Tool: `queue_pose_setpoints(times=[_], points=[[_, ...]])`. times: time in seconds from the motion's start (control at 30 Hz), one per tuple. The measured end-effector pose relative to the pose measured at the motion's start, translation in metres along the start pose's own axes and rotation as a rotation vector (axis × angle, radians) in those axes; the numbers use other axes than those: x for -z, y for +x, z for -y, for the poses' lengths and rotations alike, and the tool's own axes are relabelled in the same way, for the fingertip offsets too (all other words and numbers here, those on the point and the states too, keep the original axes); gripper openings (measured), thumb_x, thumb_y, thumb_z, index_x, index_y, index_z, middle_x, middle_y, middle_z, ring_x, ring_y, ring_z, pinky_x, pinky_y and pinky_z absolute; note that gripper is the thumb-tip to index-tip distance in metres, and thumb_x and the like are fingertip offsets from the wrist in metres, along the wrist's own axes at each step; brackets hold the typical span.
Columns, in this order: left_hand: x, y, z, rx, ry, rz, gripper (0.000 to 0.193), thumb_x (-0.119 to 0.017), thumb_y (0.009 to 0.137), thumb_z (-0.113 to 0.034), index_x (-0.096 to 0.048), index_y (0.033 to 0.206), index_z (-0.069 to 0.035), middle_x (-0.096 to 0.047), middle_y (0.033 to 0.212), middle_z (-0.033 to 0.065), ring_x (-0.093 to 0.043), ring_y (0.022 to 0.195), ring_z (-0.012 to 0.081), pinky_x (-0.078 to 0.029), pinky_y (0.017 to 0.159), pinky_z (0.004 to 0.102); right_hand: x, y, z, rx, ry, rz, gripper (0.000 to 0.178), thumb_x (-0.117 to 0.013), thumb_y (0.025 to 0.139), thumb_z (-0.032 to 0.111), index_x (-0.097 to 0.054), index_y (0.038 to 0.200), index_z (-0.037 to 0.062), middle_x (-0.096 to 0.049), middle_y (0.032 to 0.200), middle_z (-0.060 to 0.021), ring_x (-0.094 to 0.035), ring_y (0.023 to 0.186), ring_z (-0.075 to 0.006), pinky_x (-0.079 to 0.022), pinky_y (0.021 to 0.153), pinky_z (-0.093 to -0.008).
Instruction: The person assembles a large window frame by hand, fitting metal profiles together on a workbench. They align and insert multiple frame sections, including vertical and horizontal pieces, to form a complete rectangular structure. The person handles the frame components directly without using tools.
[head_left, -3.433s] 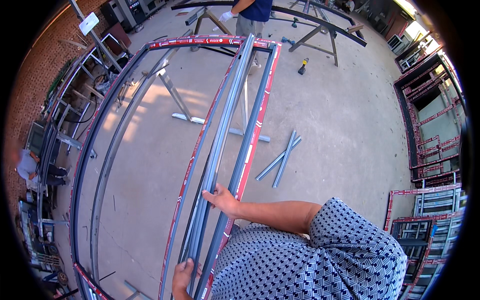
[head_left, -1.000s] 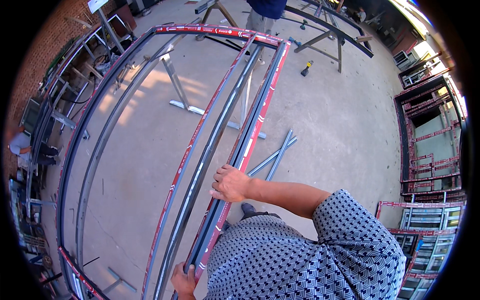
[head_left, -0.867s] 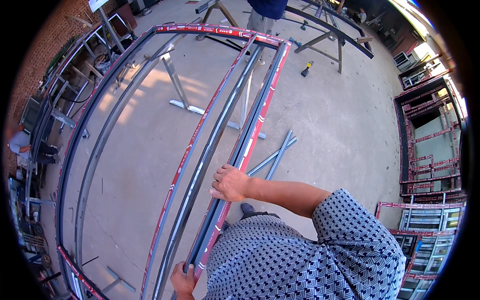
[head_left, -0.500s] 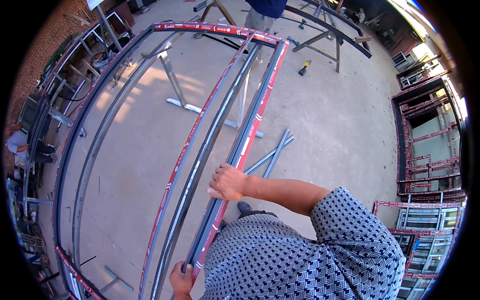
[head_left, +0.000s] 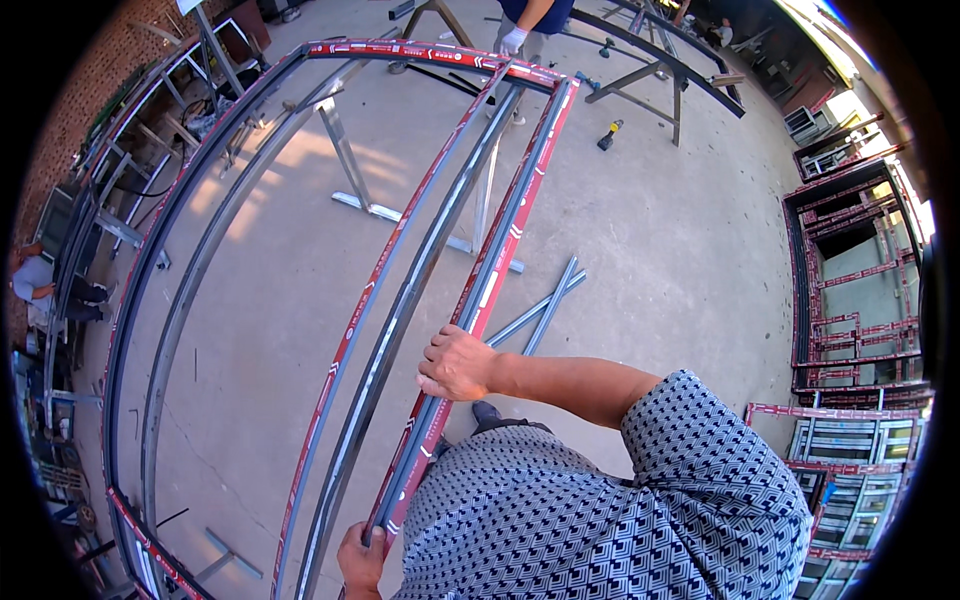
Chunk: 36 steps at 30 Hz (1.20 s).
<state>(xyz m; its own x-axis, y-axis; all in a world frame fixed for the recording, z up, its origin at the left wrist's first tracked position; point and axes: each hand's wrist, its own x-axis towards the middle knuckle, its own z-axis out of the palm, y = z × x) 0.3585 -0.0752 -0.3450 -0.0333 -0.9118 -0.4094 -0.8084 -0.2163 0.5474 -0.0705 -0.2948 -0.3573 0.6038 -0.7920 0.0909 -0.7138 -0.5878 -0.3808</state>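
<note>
A long window frame [head_left: 523,218], dark grey with red printed film, lies across grey metal trestles. My right hand [head_left: 455,362] is closed over its near rail, about midway along. Farther down the same rail, at the lower edge of the view, my left hand [head_left: 361,560] grips it with the thumb on top. Inside the frame runs a slimmer red-filmed bar [head_left: 352,325]. Beside that bar, a bare grey metal beam [head_left: 392,325] passes beneath the frame. At the far end, a co-worker's white-gloved hand [head_left: 513,40] is at the frame's corner.
Two crossed metal bars [head_left: 545,306] lie on the concrete floor to the right of the frame. A yellow-and-black power tool [head_left: 610,135] is farther off. Filmed frames [head_left: 800,290] stand along the right side. Another person [head_left: 38,280] sits at the far left.
The co-worker's gloved hand has come down to the frame's far end. The near rail has tilted slightly, showing more red film on its left side. My hands keep their grip.
</note>
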Motion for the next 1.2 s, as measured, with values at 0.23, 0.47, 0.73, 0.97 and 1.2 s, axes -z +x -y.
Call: queue_pose_setpoints(times=[0.23,0.47,0.73,0.97,1.2], points=[[0.001,-0.008,-0.026,0.007,0.018,-0.040,0.036,-0.068,0.102,-0.031,-0.072,0.118,0.002,-0.073,0.107,0.0229,-0.070,0.103,0.0447,-0.055,0.091,0.0501,-0.009,-0.001,-0.003,0.021,0.002,-0.070,0.041,-0.055,0.105,0.037,-0.075,0.083,0.0086,-0.068,0.080,-0.0102,-0.066,0.086,-0.0305,-0.049,0.091,-0.0444],[-0.003,-0.021,-0.041,-0.062,0.173,-0.184,0.045,-0.072,0.100,-0.039,-0.071,0.124,-0.001,-0.068,0.115,0.0203,-0.064,0.106,0.0440,-0.053,0.095,0.0518,-0.013,0.005,-0.004,0.052,0.015,-0.078,0.032,-0.059,0.103,0.031,-0.074,0.086,0.0082,-0.067,0.082,-0.0094,-0.066,0.088,-0.0307,-0.049,0.091,-0.0444],[-0.006,-0.026,-0.027,-0.012,0.287,-0.216,0.076,-0.089,0.078,-0.058,-0.070,0.131,-0.006,-0.071,0.116,0.0151,-0.068,0.110,0.0372,-0.055,0.098,0.0486,-0.008,0.013,0.003,0.074,-0.035,-0.016,0.025,-0.061,0.102,0.024,-0.074,0.089,0.0077,-0.072,0.090,-0.0116,-0.069,0.092,-0.0342,-0.049,0.089,-0.0497],[-0.013,-0.037,-0.023,0.041,0.419,-0.251,0.078,-0.081,0.082,-0.069,-0.071,0.128,-0.007,-0.072,0.112,0.0142,-0.070,0.111,0.0326,-0.057,0.101,0.0439,-0.004,0.013,0.014,0.161,-0.072,0.080,0.032,-0.049,0.110,0.021,-0.076,0.105,0.0043,-0.075,0.102,-0.0153,-0.069,0.099,-0.0377,-0.050,0.092,-0.0506],[-0.020,-0.029,-0.015,0.054,0.389,-0.214,0.078,-0.075,0.084,-0.076,-0.074,0.120,-0.006,-0.073,0.110,0.0132,-0.070,0.108,0.0320,-0.057,0.097,0.0409,-0.037,0.026,0.065,0.320,-0.002,0.278,0.037,-0.046,0.113,0.025,-0.074,0.114,0.0012,-0.074,0.107,-0.0183,-0.069,0.101,-0.0402,-0.052,0.092,-0.0527]])
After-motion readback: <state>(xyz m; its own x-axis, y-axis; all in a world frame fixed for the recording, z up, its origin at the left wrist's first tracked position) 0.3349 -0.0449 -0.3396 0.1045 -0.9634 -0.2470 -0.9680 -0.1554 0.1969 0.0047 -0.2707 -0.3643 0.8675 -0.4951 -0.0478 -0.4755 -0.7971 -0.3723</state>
